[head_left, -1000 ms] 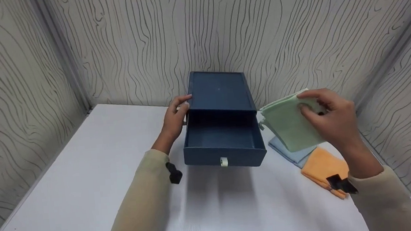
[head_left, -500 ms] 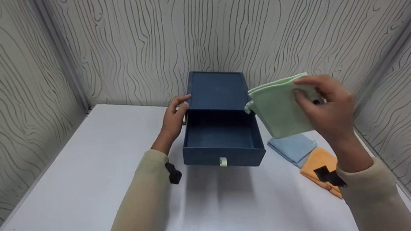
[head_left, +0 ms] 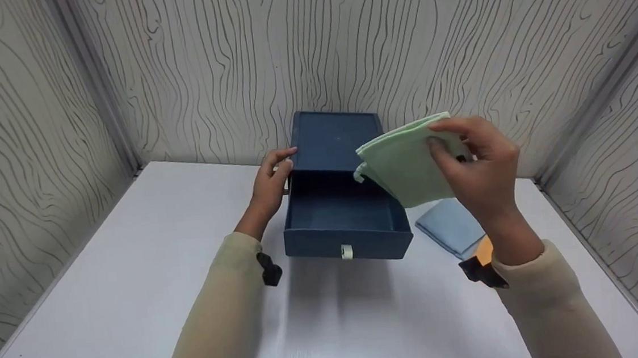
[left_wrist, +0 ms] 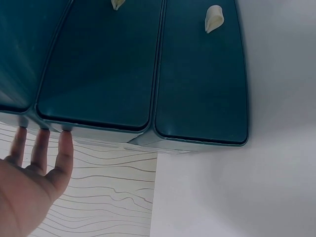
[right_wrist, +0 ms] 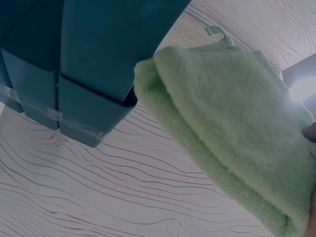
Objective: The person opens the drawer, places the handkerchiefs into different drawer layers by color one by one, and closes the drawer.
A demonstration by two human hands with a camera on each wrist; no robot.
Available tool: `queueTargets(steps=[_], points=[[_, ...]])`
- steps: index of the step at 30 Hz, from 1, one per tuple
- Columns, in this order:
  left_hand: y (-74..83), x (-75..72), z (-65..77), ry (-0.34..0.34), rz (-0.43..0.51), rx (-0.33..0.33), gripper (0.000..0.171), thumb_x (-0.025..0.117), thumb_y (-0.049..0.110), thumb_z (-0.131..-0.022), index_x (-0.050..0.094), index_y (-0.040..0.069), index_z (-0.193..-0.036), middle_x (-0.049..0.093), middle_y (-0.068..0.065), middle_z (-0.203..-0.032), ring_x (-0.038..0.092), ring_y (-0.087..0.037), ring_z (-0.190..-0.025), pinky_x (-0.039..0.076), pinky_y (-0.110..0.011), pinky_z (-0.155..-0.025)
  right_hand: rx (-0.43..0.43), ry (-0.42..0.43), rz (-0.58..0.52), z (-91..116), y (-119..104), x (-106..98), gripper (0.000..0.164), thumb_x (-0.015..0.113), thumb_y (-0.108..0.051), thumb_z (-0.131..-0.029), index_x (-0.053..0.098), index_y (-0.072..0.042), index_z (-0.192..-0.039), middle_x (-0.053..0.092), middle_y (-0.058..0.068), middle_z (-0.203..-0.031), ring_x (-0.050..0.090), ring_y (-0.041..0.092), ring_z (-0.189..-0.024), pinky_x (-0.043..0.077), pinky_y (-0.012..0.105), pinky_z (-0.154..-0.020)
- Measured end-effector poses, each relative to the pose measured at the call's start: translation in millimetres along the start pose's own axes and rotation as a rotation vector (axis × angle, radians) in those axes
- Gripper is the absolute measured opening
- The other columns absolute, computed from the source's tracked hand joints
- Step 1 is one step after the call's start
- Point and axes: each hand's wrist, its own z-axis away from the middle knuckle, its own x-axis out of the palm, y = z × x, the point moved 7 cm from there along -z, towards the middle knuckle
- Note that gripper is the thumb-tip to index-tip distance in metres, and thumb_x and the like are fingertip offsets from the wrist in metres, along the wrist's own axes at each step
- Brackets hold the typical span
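fingers of the right hand (head_left: 483, 167) pinch a green cloth (head_left: 406, 163)
left hand (head_left: 269, 187), fingers extended, rests against a blue drawer unit (head_left: 330, 138)

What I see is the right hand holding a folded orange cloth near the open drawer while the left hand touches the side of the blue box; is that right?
Not quite: the head view shows that the folded cloth in the right hand is green, not orange. It is indeed near the open drawer, and the left hand touches the side of the blue box.
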Motion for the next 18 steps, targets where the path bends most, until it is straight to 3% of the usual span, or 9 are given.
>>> queueTargets(steps=[5,11,18], points=[[-0.1,-1.3,0.6,0.008,-0.036,0.001,0.035,0.044,0.031,-0.100,0.055,0.024,-0.133,0.049,0.000,-0.135,0.056,-0.020,-0.097,0.052,-0.037,-0.074,-0.037,0.032,-0.015,-2,-5,6,0.019,0.073,0.005,-0.078,0.074,-0.005,-0.094,0.073,0.010,-0.091,0.059,0.000,-0.082,0.043,0.010,-0.068],[0.6,-0.1,-0.5,-0.009,-0.012,0.018,0.036,0.043,0.026,-0.101,0.054,0.019,-0.134,0.053,-0.008,-0.125,0.057,-0.017,-0.089,0.054,-0.035,-0.070,-0.028,0.093,-0.093,-3,-7,9,0.018,0.072,0.009,-0.077,0.073,-0.002,-0.091,0.072,0.011,-0.091,0.062,0.003,-0.082,0.045,0.012,-0.066],[0.1,-0.8,-1.4,-0.001,-0.002,0.014,0.036,0.043,0.024,-0.101,0.055,0.018,-0.134,0.052,-0.008,-0.129,0.057,-0.018,-0.091,0.054,-0.034,-0.069,0.021,0.064,-0.162,3,-10,24,0.019,0.072,0.007,-0.078,0.072,-0.003,-0.095,0.071,0.009,-0.093,0.062,0.004,-0.078,0.045,0.013,-0.060]])
